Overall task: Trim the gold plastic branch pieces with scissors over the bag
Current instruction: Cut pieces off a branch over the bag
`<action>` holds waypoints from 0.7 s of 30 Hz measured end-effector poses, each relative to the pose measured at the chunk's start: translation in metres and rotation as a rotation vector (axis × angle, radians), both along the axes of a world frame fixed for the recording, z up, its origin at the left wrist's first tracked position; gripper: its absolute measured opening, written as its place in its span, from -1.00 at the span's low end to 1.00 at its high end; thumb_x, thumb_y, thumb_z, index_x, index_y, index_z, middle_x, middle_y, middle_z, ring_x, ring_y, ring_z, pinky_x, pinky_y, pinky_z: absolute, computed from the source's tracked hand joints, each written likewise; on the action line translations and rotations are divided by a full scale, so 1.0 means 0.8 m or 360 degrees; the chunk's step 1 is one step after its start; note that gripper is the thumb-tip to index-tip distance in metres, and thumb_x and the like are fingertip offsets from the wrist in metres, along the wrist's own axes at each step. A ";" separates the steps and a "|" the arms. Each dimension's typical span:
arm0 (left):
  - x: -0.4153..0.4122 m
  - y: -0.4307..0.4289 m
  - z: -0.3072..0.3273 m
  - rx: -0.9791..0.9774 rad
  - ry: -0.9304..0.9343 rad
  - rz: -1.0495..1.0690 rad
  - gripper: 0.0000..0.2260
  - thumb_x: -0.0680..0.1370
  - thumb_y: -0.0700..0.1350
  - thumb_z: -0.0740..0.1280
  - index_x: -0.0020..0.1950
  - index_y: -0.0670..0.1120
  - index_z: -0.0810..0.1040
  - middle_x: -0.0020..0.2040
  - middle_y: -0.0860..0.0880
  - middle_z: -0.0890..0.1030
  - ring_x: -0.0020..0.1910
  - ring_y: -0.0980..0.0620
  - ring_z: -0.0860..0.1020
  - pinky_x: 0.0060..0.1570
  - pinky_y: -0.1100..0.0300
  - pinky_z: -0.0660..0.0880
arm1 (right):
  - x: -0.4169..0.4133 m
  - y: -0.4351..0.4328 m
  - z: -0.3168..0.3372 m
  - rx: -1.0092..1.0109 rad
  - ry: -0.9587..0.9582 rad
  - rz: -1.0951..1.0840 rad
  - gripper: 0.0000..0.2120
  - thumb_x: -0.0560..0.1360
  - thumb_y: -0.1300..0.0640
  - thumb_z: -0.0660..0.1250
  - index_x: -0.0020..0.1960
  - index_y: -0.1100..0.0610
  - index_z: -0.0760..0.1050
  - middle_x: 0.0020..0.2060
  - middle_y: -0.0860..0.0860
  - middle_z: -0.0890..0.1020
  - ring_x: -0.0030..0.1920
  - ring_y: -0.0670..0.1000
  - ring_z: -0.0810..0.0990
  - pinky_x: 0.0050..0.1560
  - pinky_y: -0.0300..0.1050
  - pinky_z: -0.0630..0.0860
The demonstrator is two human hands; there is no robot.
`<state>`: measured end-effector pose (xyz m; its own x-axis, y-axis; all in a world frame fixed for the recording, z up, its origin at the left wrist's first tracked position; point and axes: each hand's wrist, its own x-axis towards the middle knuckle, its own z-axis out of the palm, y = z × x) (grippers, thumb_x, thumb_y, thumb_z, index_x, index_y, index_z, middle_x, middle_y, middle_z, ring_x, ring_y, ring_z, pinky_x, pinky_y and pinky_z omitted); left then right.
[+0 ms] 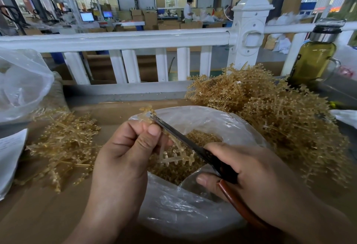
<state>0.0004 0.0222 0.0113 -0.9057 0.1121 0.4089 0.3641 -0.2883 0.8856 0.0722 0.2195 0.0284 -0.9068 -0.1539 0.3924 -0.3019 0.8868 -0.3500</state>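
While that big heap of gold branches (280, 112) sits on the right, plenty looks left to do. Centre stage, the clear bag (183, 211) already holds a good layer of clipped bits, and the smaller pile (65, 141) on the left seems to be finished stems. Over the bag's mouth, the left hand (123, 158) pinches one branch piece (173, 155). The right hand (257, 176) is wrapped round the scissors (193, 145), blades nearly closed against the piece. Mid-job, I'd say.
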 end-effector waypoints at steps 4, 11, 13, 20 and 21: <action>0.001 0.000 0.000 0.0000 -0.0016 -0.0008 -0.84 0.44 0.09 0.49 -0.23 0.03 0.65 -0.24 -0.05 0.66 -0.18 -0.01 0.60 -0.05 0.11 0.47 | 0.000 0.001 0.001 -0.0006 -0.0012 -0.0004 -0.57 0.47 -0.39 0.15 0.00 -0.08 0.53 -0.40 -0.24 0.46 -0.34 -0.24 0.48 -0.40 -0.31 0.27; 0.000 0.001 0.000 0.0003 -0.0020 -0.0018 -0.83 0.46 0.09 0.41 -0.20 0.01 0.65 -0.25 -0.06 0.66 -0.23 0.05 0.58 -0.23 0.31 0.50 | 0.001 0.001 0.004 -0.0047 -0.0025 0.0041 -0.65 0.49 -0.33 0.16 -0.05 -0.09 0.51 -0.41 -0.23 0.43 -0.35 -0.20 0.48 -0.41 -0.31 0.30; 0.001 0.001 0.001 0.0009 -0.0014 -0.0020 -0.84 0.46 0.08 0.40 -0.21 0.01 0.64 -0.25 -0.07 0.65 -0.22 0.03 0.56 -0.17 0.23 0.48 | 0.001 0.002 0.004 -0.0042 -0.0027 0.0039 -0.66 0.49 -0.33 0.16 -0.08 -0.08 0.50 -0.42 -0.22 0.43 -0.35 -0.19 0.48 -0.41 -0.31 0.30; 0.002 0.001 0.001 0.0037 -0.0019 -0.0032 -0.85 0.45 0.07 0.40 -0.23 0.02 0.65 -0.25 -0.05 0.65 -0.21 0.01 0.56 -0.09 0.10 0.44 | 0.000 0.002 0.006 -0.0031 -0.0012 0.0047 -0.64 0.50 -0.30 0.18 -0.07 -0.04 0.54 -0.44 -0.21 0.43 -0.37 -0.20 0.48 -0.42 -0.34 0.30; 0.002 0.002 0.002 0.0038 -0.0015 -0.0031 -0.85 0.45 0.07 0.40 -0.23 0.02 0.65 -0.25 -0.05 0.65 -0.21 0.01 0.56 -0.10 0.11 0.44 | 0.000 0.002 0.007 -0.0028 -0.0009 0.0044 -0.63 0.49 -0.30 0.18 -0.06 -0.04 0.54 -0.43 -0.21 0.44 -0.37 -0.20 0.48 -0.42 -0.33 0.31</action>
